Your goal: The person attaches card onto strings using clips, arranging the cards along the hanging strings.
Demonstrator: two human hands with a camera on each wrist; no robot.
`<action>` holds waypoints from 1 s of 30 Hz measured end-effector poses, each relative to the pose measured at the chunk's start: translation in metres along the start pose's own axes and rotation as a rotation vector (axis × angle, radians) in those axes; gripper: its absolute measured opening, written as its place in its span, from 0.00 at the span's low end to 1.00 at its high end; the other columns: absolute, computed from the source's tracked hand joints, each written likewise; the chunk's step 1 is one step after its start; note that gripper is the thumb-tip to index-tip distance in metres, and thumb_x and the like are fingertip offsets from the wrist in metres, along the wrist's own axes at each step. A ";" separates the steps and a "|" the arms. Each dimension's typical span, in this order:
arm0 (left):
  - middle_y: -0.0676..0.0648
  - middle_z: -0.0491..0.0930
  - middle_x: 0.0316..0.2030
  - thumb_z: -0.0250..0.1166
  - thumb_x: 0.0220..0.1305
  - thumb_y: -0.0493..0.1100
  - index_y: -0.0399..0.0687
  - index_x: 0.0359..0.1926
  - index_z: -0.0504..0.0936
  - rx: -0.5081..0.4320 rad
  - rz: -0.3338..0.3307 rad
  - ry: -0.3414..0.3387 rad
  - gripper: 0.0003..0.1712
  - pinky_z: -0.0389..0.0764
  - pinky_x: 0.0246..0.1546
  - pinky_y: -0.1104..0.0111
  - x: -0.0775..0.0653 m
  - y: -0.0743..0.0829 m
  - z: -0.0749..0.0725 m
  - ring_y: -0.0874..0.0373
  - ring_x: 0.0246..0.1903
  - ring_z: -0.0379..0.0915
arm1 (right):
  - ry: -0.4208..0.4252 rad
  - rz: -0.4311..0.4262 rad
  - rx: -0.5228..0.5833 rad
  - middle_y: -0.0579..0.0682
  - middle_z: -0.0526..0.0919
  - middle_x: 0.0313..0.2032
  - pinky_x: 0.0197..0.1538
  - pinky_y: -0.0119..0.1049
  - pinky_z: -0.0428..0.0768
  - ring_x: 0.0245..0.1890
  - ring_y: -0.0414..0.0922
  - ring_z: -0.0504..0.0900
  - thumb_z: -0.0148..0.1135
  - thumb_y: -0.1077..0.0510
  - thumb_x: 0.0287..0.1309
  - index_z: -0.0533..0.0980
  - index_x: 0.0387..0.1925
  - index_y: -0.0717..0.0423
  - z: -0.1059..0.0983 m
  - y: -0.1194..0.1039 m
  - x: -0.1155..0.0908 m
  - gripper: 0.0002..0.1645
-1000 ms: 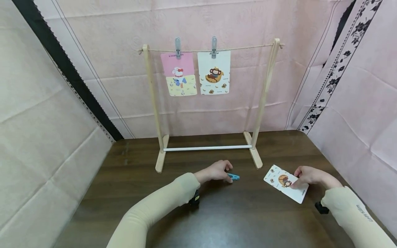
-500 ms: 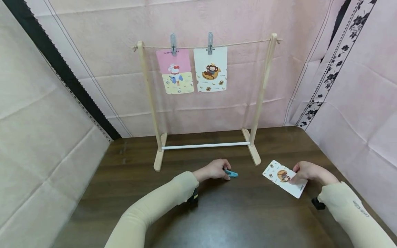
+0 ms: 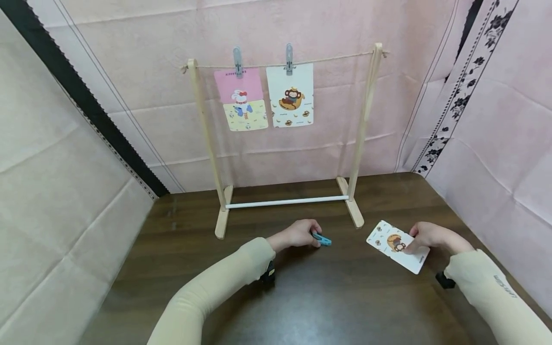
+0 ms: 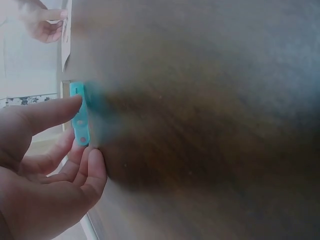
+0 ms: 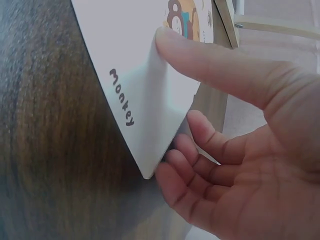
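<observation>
My left hand (image 3: 297, 234) pinches a light-blue clothespin (image 3: 325, 240) just at the table surface. In the left wrist view, the thumb lies across the clothespin (image 4: 80, 117) and the fingers curl at its lower end. Over at the right, my right hand (image 3: 439, 238) holds a white card (image 3: 384, 239) with a printed monkey on a banana. The right wrist view shows the thumb on top of the card (image 5: 137, 80) and curled fingers by its lower edge; "Monkey" is handwritten near that end.
A wooden rack (image 3: 365, 120) with a rope stands at the table's back. From it hang a pink-and-yellow card (image 3: 247, 115) and a white monkey card (image 3: 302, 115), each under a grey clothespin (image 3: 289, 60). Pale cloth (image 3: 77, 201) surrounds the brown table (image 3: 327, 297).
The left thumb and fingers have drawn closer together around the clothespin. My right hand keeps hold of the card, almost still. The head view has shifted slightly.
</observation>
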State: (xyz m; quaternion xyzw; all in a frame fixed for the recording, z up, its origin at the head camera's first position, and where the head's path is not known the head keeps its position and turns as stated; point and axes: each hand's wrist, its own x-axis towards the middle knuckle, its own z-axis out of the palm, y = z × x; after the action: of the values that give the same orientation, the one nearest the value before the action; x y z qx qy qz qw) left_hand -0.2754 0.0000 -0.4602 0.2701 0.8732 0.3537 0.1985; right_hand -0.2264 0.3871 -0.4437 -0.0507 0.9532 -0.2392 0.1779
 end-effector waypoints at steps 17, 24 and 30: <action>0.44 0.78 0.43 0.73 0.56 0.29 0.30 0.56 0.75 -0.265 0.009 0.017 0.27 0.78 0.42 0.69 -0.001 0.005 -0.016 0.57 0.39 0.75 | 0.021 -0.017 0.087 0.60 0.77 0.37 0.44 0.42 0.73 0.40 0.54 0.75 0.80 0.59 0.45 0.69 0.44 0.75 0.003 0.007 -0.001 0.34; 0.43 0.80 0.47 0.73 0.59 0.34 0.31 0.58 0.76 -0.255 0.022 0.058 0.27 0.79 0.45 0.67 -0.003 0.014 -0.029 0.57 0.41 0.78 | -0.011 -0.023 0.052 0.55 0.80 0.34 0.40 0.38 0.72 0.36 0.48 0.75 0.78 0.55 0.49 0.76 0.43 0.72 0.000 0.007 -0.002 0.28; 0.39 0.81 0.50 0.74 0.59 0.36 0.33 0.55 0.78 -0.205 0.045 0.064 0.24 0.80 0.48 0.66 -0.002 0.022 -0.042 0.56 0.44 0.80 | -0.001 -0.010 0.089 0.54 0.80 0.34 0.40 0.38 0.73 0.35 0.47 0.76 0.78 0.56 0.50 0.76 0.43 0.73 -0.002 0.005 -0.005 0.27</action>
State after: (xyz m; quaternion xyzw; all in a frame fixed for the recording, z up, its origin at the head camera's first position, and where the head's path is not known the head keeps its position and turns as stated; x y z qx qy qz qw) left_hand -0.2890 -0.0097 -0.4152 0.2566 0.8321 0.4539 0.1893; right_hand -0.2220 0.3937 -0.4429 -0.0475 0.9413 -0.2822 0.1791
